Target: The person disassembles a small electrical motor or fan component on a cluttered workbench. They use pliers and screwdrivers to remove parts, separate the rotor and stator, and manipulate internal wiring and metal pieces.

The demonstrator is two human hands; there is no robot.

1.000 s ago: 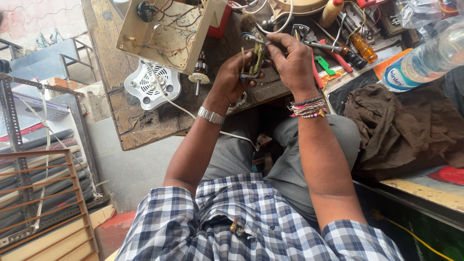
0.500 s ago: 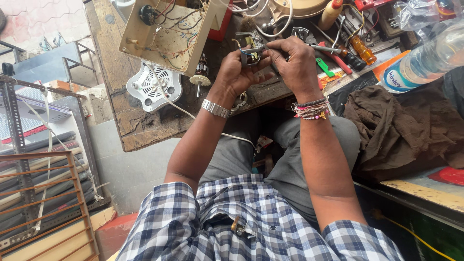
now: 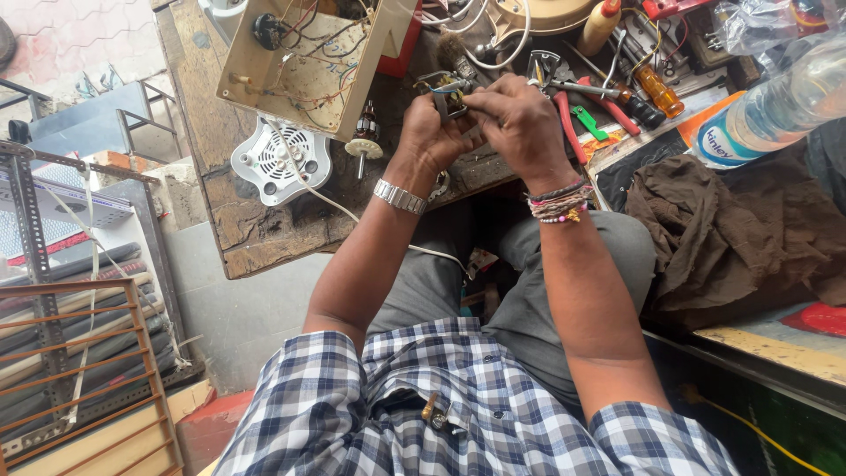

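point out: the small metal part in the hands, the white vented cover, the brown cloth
small metal part (image 3: 451,95), head view, its top between both hands.
white vented cover (image 3: 280,162), head view, its grille centre.
brown cloth (image 3: 731,234), head view, its middle folds.

On the workbench (image 3: 264,238), a fan grille (image 3: 280,161) lies left of both hands, pliers (image 3: 564,97) right.

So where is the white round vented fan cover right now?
In the head view, the white round vented fan cover lies on the worn wooden workbench, below the open cream casing, left of the left hand.
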